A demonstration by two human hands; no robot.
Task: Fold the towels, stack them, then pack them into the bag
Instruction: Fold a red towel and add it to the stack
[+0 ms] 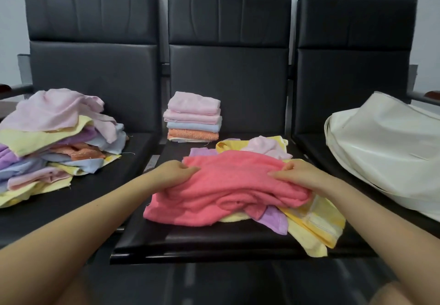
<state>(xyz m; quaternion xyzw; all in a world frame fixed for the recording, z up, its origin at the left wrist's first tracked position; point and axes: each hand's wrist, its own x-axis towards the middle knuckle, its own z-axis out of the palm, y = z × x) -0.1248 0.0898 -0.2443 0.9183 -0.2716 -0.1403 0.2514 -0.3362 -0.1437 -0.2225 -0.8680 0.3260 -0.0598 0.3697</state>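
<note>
Seating: three black padded chairs in a row against a pale wall; left seat (78, 200), middle seat (190, 238), right seat (316, 152).

Item 1, pink towel (221, 185): coral-pink terry, crumpled, lying on top of a small loose heap at the front of the middle seat. Left hand (175, 171) grips its left edge with fingers curled into the cloth; the grip is closed on the towel. Right hand (297, 173) grips its right side in the same way, fingers bunched into the fabric. Both forearms reach in from the bottom corners.

Item 2, loose heap under the pink towel: a yellow towel (316, 223) spilling over the front right edge of the seat, a purple towel (273, 219) showing beneath, a pale pink towel (266, 146) behind.

Item 3, folded stack (193, 121): neat pile at the back of the middle seat, near the backrest. From the top: two pale pink, one light blue, one orange, with a pale layer at the bottom.

Item 4, unfolded pile (54, 140): large untidy mound on the left seat, in mixed pale pink, yellow, purple, blue and orange.

Item 5, bag (385, 147): cream-white, soft, slumped on the right seat, apart from the towels. Whether it holds anything cannot be told.
</note>
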